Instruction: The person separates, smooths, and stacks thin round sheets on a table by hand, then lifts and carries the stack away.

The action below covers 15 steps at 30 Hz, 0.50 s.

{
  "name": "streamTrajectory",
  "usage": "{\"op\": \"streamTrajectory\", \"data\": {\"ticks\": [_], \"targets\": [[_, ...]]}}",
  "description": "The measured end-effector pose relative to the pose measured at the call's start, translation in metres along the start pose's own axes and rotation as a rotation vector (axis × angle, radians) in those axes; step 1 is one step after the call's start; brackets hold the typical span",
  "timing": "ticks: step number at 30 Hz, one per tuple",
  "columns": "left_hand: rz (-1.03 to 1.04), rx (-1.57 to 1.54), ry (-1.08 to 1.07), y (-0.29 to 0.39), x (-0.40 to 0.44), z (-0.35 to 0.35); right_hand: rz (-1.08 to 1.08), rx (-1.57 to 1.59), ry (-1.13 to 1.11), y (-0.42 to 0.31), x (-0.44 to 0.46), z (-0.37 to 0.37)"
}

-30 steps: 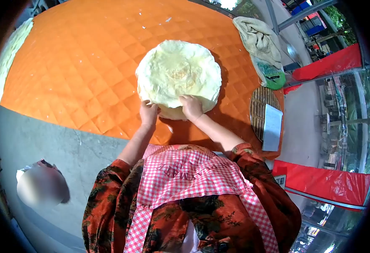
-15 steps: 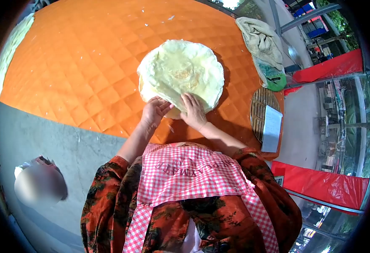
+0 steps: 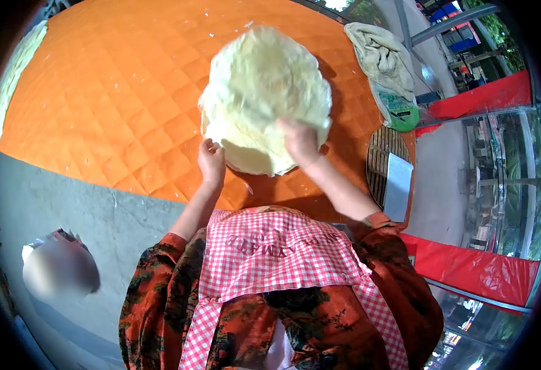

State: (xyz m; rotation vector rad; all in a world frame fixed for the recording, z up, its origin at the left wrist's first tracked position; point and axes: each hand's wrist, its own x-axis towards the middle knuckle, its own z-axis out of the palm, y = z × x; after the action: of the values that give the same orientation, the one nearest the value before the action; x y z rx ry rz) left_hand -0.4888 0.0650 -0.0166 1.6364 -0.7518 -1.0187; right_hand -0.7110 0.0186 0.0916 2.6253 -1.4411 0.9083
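Note:
A stack of thin, pale round flatbreads (image 3: pixel 255 157) lies on the orange cloth. Its top flatbread (image 3: pixel 261 68) sits shifted toward the far side, raised and smeared by motion. At the near left edge of the stack is my left hand (image 3: pixel 212 163), its fingers curled in a pinch against the rim of the bread. My right hand (image 3: pixel 301 145) is over the near right part of the top flatbread. Its fingers are blurred, so their grip on the sheet does not show clearly.
An orange quilted cloth (image 3: pixel 116 92) covers the table. On the right are a crumpled beige cloth (image 3: pixel 378 55), a round slatted board (image 3: pixel 378 166) and a white rectangular pad (image 3: pixel 397 188). More pale sheets (image 3: pixel 14 83) lie far left. A person (image 3: pixel 61 268) is at lower left.
The top flatbread has swung away from me, past the far edge of the stack. My hands have moved apart, the left slightly leftward and the right to the right and up.

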Motion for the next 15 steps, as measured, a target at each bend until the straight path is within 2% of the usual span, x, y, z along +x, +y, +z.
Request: {"op": "streamTrajectory", "data": {"ticks": [2,4,6,9,12,15], "targets": [[-0.045,0.041,-0.02,0.001,0.0,0.002,0.194,0.029,-0.293,0.002,-0.039,0.04],[-0.046,0.105,-0.019,0.001,0.005,0.001,0.07,-0.034,-0.177,0.002,-0.053,0.059],[-0.049,0.171,-0.02,-0.001,0.01,-0.001,0.183,0.056,-0.253,0.006,-0.054,0.06],[-0.049,0.034,-0.053,0.022,0.002,-0.002,0.243,0.204,-0.265,0.015,-0.051,0.05],[0.027,-0.069,-0.048,0.015,-0.002,0.003,0.257,0.139,-0.32,0.018,-0.046,0.049],[-0.087,-0.167,-0.095,0.027,-0.017,0.002,0.316,0.154,-0.339,0.022,-0.046,0.048]]}}
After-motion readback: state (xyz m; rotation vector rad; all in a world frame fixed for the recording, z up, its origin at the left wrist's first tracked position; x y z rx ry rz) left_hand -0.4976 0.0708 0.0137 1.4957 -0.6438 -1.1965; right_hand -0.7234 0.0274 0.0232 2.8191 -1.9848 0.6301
